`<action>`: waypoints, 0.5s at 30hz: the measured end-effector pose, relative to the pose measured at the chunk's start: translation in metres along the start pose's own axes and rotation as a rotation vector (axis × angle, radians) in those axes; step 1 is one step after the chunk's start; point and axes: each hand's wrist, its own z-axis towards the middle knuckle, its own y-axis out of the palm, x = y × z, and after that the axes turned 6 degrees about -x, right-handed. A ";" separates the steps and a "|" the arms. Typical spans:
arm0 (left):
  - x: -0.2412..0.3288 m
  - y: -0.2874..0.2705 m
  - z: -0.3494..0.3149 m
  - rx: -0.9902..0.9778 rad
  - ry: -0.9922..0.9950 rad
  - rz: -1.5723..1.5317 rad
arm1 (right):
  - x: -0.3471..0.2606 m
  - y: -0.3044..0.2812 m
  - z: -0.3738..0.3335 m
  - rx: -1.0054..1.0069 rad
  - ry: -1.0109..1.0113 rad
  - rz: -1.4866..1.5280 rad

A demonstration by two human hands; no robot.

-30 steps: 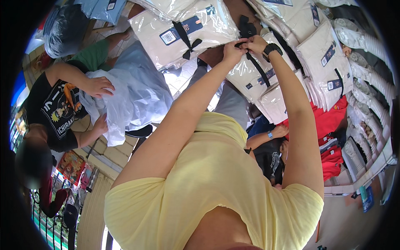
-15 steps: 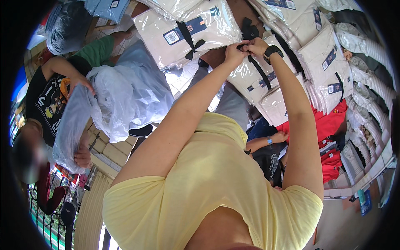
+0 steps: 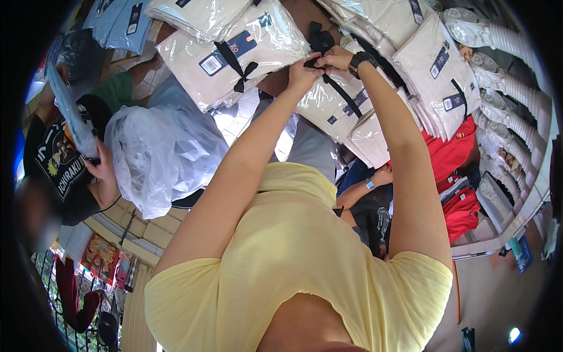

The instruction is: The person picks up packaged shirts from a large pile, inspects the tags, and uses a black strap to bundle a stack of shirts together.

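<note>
My left hand (image 3: 304, 73) and my right hand (image 3: 336, 58) meet at the top centre, fingers closed on a black cloth strip (image 3: 338, 94). The strip runs over a stack of cream garments (image 3: 319, 108) in clear plastic, with navy tags. To the left lies another stack of packed cream garments (image 3: 193, 64), its black strip tied in a bow (image 3: 248, 71). A bunched black strip (image 3: 320, 38) rests just beyond my fingers. My right wrist wears a dark watch (image 3: 360, 61). The exact knot between my fingertips is too small to make out.
More packed cream garments (image 3: 419, 58) lie at the right, beside rows of white rolled bundles (image 3: 507, 38). Red garments (image 3: 448, 149) sit nearer. Another person's hand (image 3: 382, 175) is close to my right forearm. At left a co-worker (image 3: 76, 146) handles a blue packed garment by a translucent plastic heap (image 3: 158, 146).
The view has shifted, so the stacks sit further left and higher. My hands stay together on the black strip. The co-worker at left has lifted a blue packet upright.
</note>
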 end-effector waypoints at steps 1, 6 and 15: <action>0.002 0.000 0.000 0.001 0.016 -0.013 | 0.000 0.001 0.002 0.004 0.003 -0.017; 0.009 0.002 -0.005 0.000 -0.029 0.076 | 0.024 0.012 0.029 0.083 -0.047 -0.031; 0.001 -0.001 -0.003 -0.010 -0.024 0.062 | 0.010 0.013 0.011 0.145 -0.015 -0.176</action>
